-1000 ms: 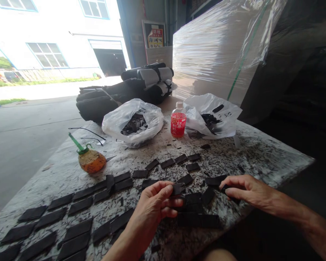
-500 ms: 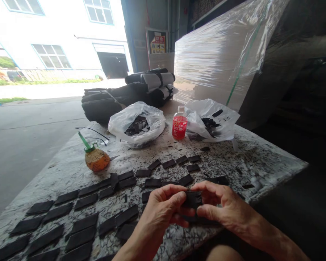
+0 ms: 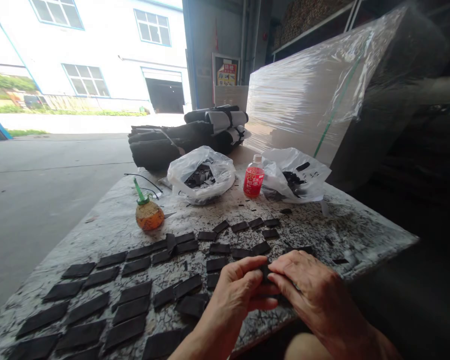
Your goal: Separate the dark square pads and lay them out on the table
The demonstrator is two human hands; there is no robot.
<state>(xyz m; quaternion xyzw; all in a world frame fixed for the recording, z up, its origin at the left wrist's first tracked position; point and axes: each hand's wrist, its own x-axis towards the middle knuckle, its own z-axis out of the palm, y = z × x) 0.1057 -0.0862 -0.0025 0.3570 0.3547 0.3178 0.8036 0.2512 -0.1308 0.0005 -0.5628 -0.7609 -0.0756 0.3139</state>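
My left hand [image 3: 240,287] and my right hand [image 3: 307,287] meet at the near edge of the speckled grey stone tabletop [image 3: 108,225], fingers curled in, both pinching the same small flat black rectangular piece [image 3: 265,274], which shows only as a dark sliver between my thumbs and fingertips. My left thumb lies across its top, and my right fingers fold over it from the other side, so most of it is hidden. More flat black rectangular pieces [image 3: 135,292] lie spread in rough rows over the tabletop to my left and just beyond my hands. Further back stand a round orange bottle with a green spout [image 3: 149,214], a clear plastic bag of black scraps [image 3: 202,175], a small red-labelled plastic bottle with a white cap [image 3: 253,179] and a second clear plastic bag [image 3: 296,172] holding darker bits. Behind them rest a bundle of rolled black sheets [image 3: 183,137] and a big stack wrapped in clear film [image 3: 315,92]
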